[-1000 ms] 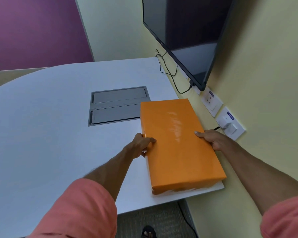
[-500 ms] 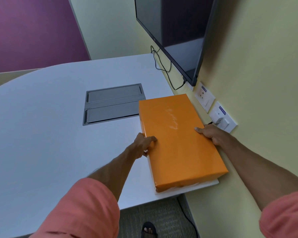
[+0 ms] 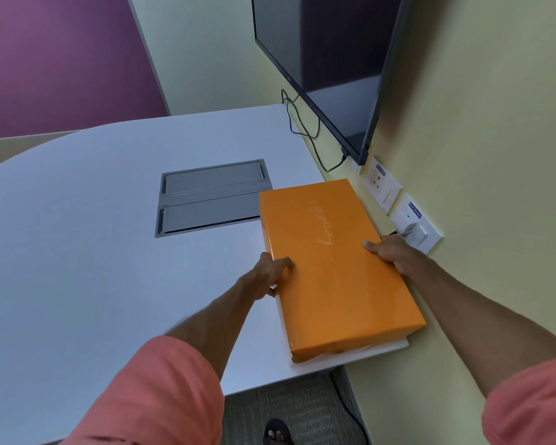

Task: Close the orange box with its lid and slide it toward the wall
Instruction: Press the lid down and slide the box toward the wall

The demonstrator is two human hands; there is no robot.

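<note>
The orange box lies shut under its glossy orange lid at the right end of the white table, its long right side close against the yellow wall. My left hand grips the lid's left edge, thumb on top. My right hand holds the right edge, squeezed between the box and the wall. The box's near end reaches the table's front right corner, and a thin white base shows beneath it.
A grey cable hatch is set into the table just left of the box's far end. A wall-mounted screen hangs above, cables dangling beneath it. Two wall sockets sit beside the box. Carpet and a foot show below.
The box has slid a little to the right and now sits tight against the wall. Both hands stayed on its edges and moved with it.
</note>
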